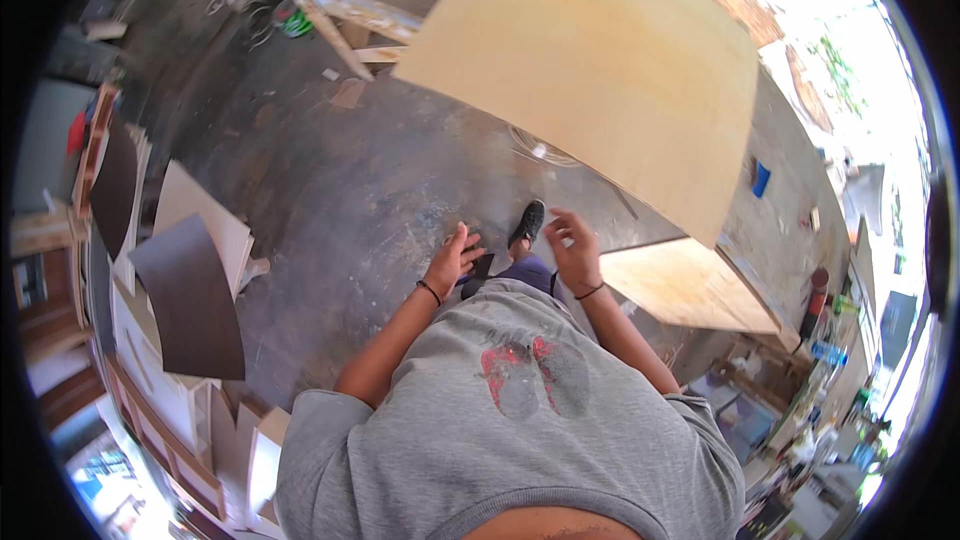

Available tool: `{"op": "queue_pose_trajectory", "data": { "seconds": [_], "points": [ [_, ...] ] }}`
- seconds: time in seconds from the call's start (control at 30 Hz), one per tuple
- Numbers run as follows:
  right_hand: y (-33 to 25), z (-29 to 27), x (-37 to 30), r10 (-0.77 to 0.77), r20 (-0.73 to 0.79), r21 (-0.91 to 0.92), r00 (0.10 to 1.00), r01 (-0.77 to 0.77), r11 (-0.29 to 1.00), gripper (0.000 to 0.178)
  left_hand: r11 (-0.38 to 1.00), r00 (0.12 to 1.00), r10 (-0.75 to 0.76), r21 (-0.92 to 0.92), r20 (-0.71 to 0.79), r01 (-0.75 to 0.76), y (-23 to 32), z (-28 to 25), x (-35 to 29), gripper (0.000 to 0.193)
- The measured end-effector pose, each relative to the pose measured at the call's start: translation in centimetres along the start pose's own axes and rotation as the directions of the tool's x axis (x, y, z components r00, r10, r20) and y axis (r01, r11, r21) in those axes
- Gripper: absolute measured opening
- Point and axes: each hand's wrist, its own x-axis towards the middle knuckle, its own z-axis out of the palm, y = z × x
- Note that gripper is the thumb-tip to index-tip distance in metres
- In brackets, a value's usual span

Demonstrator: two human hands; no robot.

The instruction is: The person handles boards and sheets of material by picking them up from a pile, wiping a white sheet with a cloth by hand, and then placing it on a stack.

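Note:
My left hand (456, 260) hangs in front of my waist, fingers loosely spread and nothing in them. My right hand (575, 250) is raised on the other side, its fingers bent but apart, holding nothing. Ahead and to the right, a large pale plywood sheet (590, 70) lies across a worktable (785, 155); its near edge is beyond my right hand, not touched by it. Below the tabletop, close to my right forearm, a second light wooden board (690, 285) shows.
Dark brown panels (195, 300) lean with pale boards at the left. A coil of cable (540, 148) lies on the floor under the plywood's edge. A blue object (761, 179) rests on the worktable. Bottles and cluttered goods (820, 440) fill the lower right.

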Motion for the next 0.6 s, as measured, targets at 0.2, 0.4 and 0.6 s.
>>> {"op": "queue_pose_trajectory", "data": {
  "seconds": [0.2,0.4,0.6],
  "points": [
    [-5.6,10.9,1.1,-0.057,0.468,0.086,0.882,0.019,0.996,0.031,0.902,0.963,0.27,-0.347,-0.01,-0.257,2.5,-4.3,-7.2,0.046],
    [-12.1,17.6,3.6,0.007,0.811,0.428,0.585,-0.602,0.674,0.047,0.702,0.643,0.598,-0.074,-0.479,-0.708,4.3,-8.3,-11.4,0.027],
    [-16.2,24.4,4.0,-0.135,0.911,0.321,0.389,-0.465,0.825,0.056,0.599,0.333,0.691,0.25,-0.642,-0.761,5.0,-13.8,-13.3,0.021]
  ]
}}
